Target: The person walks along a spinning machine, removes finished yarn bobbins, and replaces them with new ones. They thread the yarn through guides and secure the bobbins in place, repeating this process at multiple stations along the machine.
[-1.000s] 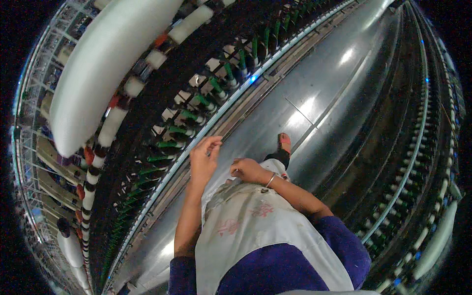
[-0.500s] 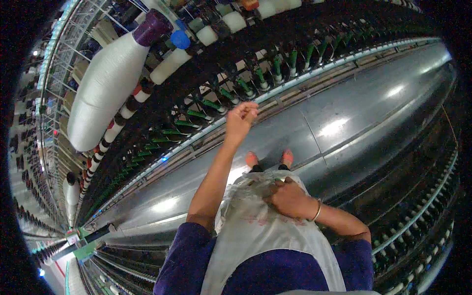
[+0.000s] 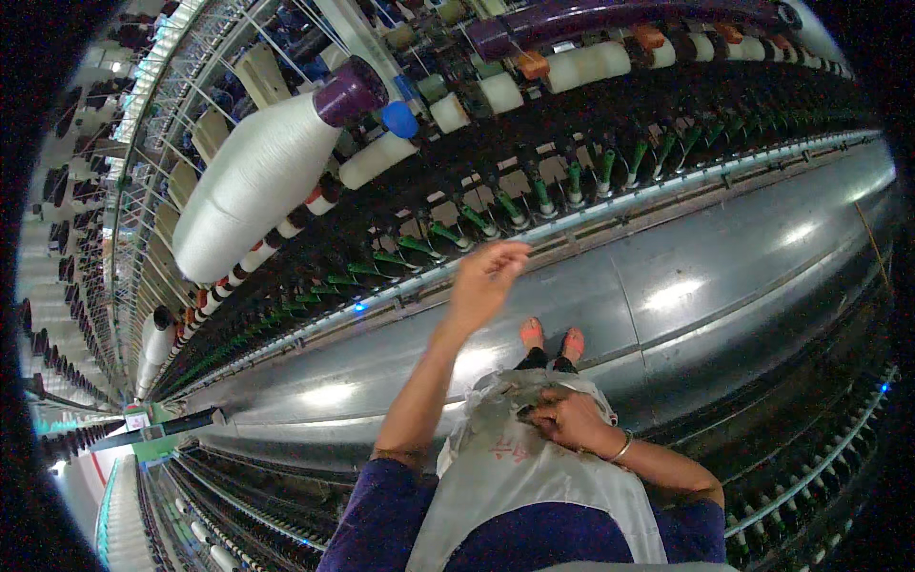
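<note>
My left hand [image 3: 486, 281] is raised in front of me, near the row of green spindles [image 3: 477, 219] along the machine. Its fingers are curled and pressed together; anything pinched in them is too small to make out. At my waist, my right hand [image 3: 577, 419], with a bangle on the wrist, is closed against the front of my whitish apron [image 3: 534, 467]. A small dark patch shows beside its fingertips, and I cannot tell what it is.
A large white yarn bobbin [image 3: 257, 181] with a purple top hangs at the upper left, beside a blue round knob [image 3: 400, 120]. White rollers [image 3: 500, 92] run along the frame. Another spindle row [image 3: 810, 458] lies at the lower right. The grey metallic floor [image 3: 562, 286] stretches between.
The view has shifted, so the machine sits lower and further right. My left hand stays raised with fingers together. My right hand has turned slightly at the apron, its fingertips now showing more.
</note>
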A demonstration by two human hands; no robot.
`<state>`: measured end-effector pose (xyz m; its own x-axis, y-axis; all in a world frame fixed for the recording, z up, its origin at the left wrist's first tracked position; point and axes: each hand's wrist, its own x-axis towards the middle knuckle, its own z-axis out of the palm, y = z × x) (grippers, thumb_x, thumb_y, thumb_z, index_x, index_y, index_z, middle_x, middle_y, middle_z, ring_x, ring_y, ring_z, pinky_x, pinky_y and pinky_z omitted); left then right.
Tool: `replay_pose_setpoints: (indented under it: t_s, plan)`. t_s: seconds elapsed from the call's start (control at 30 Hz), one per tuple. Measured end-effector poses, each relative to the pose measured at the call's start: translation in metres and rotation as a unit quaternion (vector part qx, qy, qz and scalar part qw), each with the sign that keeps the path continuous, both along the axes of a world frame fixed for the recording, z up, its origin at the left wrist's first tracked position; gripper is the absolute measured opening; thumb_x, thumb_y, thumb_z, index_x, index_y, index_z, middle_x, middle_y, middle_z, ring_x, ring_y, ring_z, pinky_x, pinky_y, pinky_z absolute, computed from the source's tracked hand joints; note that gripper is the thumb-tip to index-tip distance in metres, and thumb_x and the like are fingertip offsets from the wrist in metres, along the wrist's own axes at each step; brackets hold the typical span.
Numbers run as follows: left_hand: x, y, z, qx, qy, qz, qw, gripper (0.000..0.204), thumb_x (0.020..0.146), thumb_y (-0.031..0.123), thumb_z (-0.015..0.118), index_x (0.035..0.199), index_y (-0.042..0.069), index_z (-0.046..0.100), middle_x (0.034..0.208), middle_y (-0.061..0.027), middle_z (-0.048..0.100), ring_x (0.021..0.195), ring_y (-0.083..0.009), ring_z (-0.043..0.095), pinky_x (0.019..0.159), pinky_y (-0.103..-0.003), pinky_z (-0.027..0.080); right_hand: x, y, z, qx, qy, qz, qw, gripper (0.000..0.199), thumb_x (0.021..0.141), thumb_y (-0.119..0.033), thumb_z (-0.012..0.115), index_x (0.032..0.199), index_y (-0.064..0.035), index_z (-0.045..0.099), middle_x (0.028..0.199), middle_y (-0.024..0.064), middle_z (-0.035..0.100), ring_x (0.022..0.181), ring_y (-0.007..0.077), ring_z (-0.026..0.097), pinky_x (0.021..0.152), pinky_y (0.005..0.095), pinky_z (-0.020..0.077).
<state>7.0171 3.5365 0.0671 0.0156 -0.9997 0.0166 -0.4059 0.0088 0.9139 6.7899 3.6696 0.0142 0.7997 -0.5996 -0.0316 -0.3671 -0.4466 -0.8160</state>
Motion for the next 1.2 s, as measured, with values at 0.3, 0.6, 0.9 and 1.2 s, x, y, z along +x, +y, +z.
replay_pose_setpoints:
  t_s: [0.3,0.6,0.9,1.2]
  plan:
    - [0.057,-0.017,0.138,-0.164,-0.065,0.119,0.977,0.02,0.087,0.003,0.065,0.106,0.002,0.068,0.094,-0.0045,0.069,0.085,-0.0099,0.063,0.076,-0.024,0.048,0.025,-0.036,0.015,-0.164,0.134,0.116,0.97,0.015,0.072,-0.019,0.059,0.077,-0.0126,0.072,0.08,0.0027,0.067,0.096,0.0199,0.059,0.073,0.0378,0.0492]
    - [0.062,-0.043,0.039,-0.031,-0.058,0.045,0.997,0.02,0.085,0.01,0.064,0.103,0.002,0.07,0.087,-0.0055,0.07,0.077,-0.0105,0.062,0.073,-0.026,0.049,0.06,-0.058,0.048,-0.192,0.11,0.147,0.964,0.013,0.073,-0.017,0.061,0.077,-0.0066,0.069,0.073,0.0122,0.067,0.059,0.0253,0.066,0.053,0.044,0.0494]
    - [0.076,-0.06,0.003,-0.031,0.023,0.018,0.999,0.018,0.083,0.008,0.067,0.099,0.003,0.071,0.085,-0.0055,0.071,0.077,-0.0114,0.065,0.073,-0.027,0.051,0.095,-0.14,0.035,0.06,-0.075,-0.046,0.994,0.021,0.1,-0.025,0.045,0.092,-0.0055,0.045,0.062,0.0062,0.054,0.053,0.0198,0.054,0.051,0.0358,0.0442]
    - [0.08,-0.083,-0.014,-0.026,0.17,-0.003,0.985,0.017,0.086,0.006,0.066,0.102,0.0,0.069,0.086,-0.0075,0.07,0.079,-0.0135,0.067,0.071,-0.025,0.053,0.16,-0.298,0.047,0.314,-0.511,-0.203,0.774,0.027,0.096,-0.011,0.051,0.071,-0.0031,0.049,0.06,0.0097,0.046,0.049,0.0191,0.045,0.047,0.0316,0.0386]
